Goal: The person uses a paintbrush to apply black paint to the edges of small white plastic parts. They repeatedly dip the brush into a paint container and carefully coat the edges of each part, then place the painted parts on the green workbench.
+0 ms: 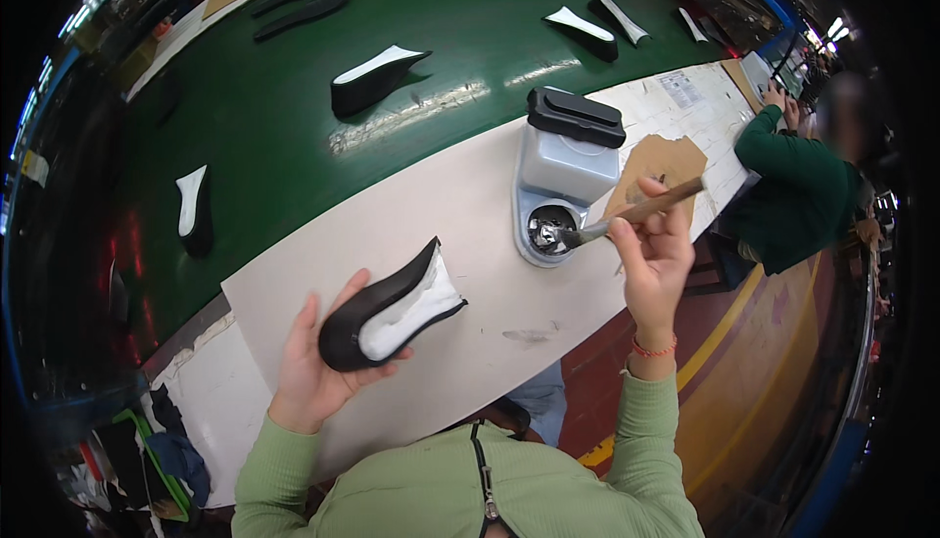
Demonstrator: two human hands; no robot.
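Head view: left fingers point(302, 327) curl under a black wedge point(394, 313); right fingers point(632, 250) pinch a brush point(633, 214).

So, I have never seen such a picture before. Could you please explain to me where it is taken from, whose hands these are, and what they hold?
This is one picture from a fisheye camera worn on the person's head. It looks down, and straight edges bend near its rim. The hands are the wearer's own and bare. The left hand holds a black-and-white piece, shaped like part of a shoe. The right hand holds a wooden-handled brush, its bristles at the round cup of a pale container. That container stands on a light table. Beyond lies a green surface with more such pieces.
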